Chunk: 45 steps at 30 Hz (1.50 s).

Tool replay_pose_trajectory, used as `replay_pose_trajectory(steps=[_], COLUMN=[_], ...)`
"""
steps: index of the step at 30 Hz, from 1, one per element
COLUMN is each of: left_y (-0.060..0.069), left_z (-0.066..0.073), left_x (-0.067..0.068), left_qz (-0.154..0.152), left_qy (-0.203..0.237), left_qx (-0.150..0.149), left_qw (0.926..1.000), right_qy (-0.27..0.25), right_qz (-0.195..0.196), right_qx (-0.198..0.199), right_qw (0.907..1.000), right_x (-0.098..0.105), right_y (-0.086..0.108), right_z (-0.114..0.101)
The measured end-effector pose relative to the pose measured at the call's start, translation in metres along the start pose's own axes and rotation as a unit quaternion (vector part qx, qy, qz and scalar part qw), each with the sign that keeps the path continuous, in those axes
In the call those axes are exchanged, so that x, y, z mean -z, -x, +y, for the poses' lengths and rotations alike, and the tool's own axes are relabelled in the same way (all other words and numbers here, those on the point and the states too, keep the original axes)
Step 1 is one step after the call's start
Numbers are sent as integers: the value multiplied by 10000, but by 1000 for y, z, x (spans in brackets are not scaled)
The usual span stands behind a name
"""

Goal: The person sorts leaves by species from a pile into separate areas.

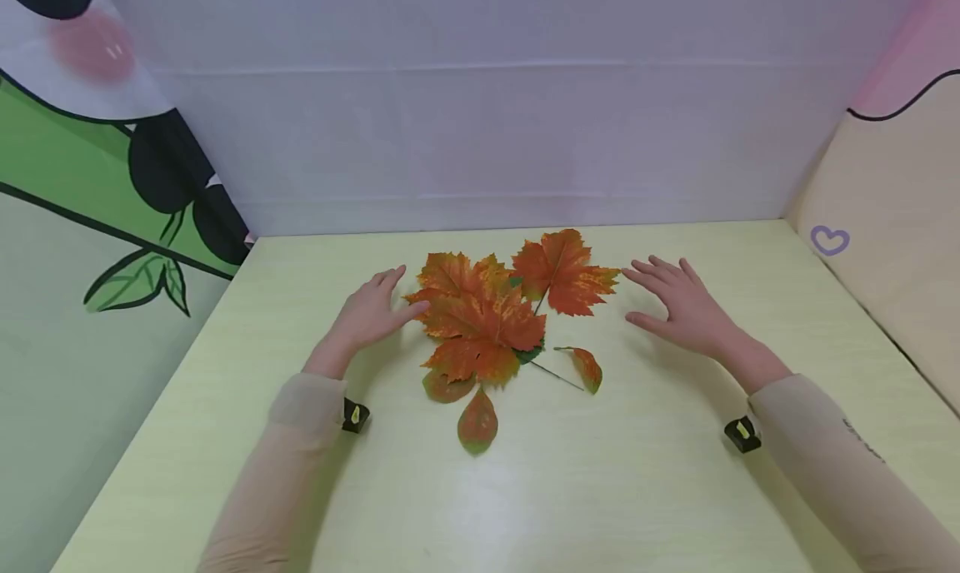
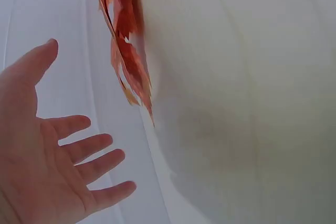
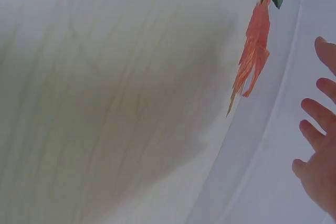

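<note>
Leaves lie bunched on table, btwn L hand & R hand. Both spread wide w/ nothing held; R is nr big leaf, L nr bunch's edge.

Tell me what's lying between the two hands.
A spread of mostly orange leaves, some overlapping, lies on the pale table between the left hand and the right hand; the head view shows this.

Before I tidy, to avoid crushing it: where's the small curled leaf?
In the head view, the curled leaf lies right of centre, below the rightmost large leaf, beside a thin stem.
</note>
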<state>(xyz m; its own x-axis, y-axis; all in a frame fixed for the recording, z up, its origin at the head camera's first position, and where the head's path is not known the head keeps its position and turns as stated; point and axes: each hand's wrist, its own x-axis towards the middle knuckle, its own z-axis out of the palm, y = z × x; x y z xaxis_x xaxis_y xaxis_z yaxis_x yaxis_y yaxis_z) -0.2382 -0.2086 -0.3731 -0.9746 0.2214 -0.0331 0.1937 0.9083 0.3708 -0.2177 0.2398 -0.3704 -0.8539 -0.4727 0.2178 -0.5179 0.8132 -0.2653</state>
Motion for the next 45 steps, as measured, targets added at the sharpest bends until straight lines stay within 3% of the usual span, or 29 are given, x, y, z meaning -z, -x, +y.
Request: replay_pose_trajectory(steps=[4,9,14,20,26,32,45], left_y=[-4,-7,-13,-16,-16,-18,-14], left_z=[6,15,25,34,38,43,43], left_x=[-3,-6,-9,-13,-21,-27,-34], left_qz=[-33,148,329,156,-227,-334,-114], left_qy=[402,605,885,1224,901,477,880], left_qx=[135,306,695,1109,1259,1429,1668], left_qw=[9991,9976,9931,9861,9877,9880,9820], right_qy=[-115,-161,43,213,223,362,302], right_qz=[-163,-434,-465,-442,-596,-620,-699], right_qx=[434,908,1493,1991,2070,2206,2132], right_qw=[9989,9948,9877,9787,9763,9727,9740], right_x=[-2,-7,-13,-18,-24,-28,-25], right_y=[-2,-2,-3,-4,-5,-5,-8], right_z=[-12,-28,-41,-48,-50,-52,-55])
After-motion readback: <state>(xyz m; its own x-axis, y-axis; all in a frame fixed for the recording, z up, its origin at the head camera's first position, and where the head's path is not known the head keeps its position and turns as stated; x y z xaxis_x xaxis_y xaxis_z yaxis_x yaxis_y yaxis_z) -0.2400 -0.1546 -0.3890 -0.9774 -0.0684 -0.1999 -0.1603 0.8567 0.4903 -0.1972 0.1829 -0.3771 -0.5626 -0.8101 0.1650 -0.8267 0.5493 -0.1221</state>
